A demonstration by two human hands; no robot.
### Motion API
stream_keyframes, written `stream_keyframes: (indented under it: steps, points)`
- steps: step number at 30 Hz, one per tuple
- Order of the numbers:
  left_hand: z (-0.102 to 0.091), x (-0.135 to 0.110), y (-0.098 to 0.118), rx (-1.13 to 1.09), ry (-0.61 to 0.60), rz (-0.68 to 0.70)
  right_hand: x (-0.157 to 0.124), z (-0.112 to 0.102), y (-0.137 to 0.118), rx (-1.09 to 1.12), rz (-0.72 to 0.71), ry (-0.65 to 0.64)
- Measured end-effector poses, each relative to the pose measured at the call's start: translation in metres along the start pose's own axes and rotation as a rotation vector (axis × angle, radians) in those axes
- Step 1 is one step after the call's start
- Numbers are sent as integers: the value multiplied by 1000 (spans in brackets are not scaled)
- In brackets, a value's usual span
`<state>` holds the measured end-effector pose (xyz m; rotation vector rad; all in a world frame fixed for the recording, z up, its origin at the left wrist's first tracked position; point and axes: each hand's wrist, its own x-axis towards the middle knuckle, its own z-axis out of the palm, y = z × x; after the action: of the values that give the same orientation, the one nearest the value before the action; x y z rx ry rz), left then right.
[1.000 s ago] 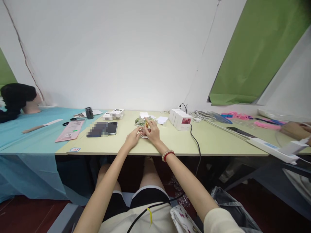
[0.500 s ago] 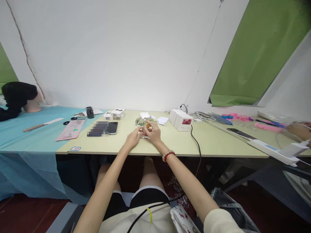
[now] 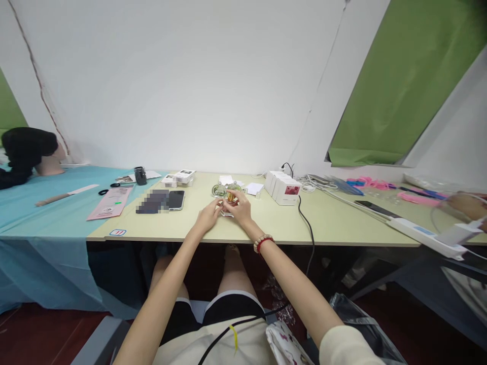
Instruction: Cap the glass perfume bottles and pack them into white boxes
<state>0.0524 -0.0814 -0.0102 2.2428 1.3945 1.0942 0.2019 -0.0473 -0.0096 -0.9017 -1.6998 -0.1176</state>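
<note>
Near the front middle of the table, my left hand (image 3: 208, 215) and my right hand (image 3: 241, 209) meet with bent fingers. Between them is a small shiny gold-amber piece (image 3: 230, 196), its exact kind too small to make out. My right thumb and fingers pinch around it from the right, while the left fingertips press in from the left. Under the fingers shows the edge of a clear, glassy item (image 3: 227, 214), mostly hidden by the hands. Just behind lie round, clear-and-green shiny items (image 3: 218, 190), partly covered by my right fingers.
White boxes (image 3: 282, 188) stand to the right, with a black cable (image 3: 310, 228) running off the table edge. A phone (image 3: 176, 200) and small white boxes (image 3: 185, 176) lie left. Further left, a knife (image 3: 70, 195) rests on blue cloth. A power strip (image 3: 426, 237) lies far right.
My right fingers have shifted slightly down and toward the left hand, and more of the gold-amber piece shows between them. The left hand has hardly moved.
</note>
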Motion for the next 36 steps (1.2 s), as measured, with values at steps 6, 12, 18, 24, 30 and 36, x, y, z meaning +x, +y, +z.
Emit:
stream_keyframes:
  steps: [6, 12, 18, 24, 30, 36]
  points:
    - [1, 0, -2, 21, 6, 16, -3, 0, -3, 26, 53, -76]
    - [2, -1, -3, 83, -7, -15, -3, -4, -6, -36, 136, -181]
    - [5, -1, -6, 135, 30, -64, 0, -4, -2, -158, 275, -328]
    - [5, -1, -4, 173, 97, -141, -4, 2, 15, -234, 325, -255]
    - [2, 9, -9, -24, 161, -350, -9, 6, 25, -259, 352, -100]
    - [-23, 44, -41, -298, 148, -638, -12, 9, 26, -271, 321, -52]
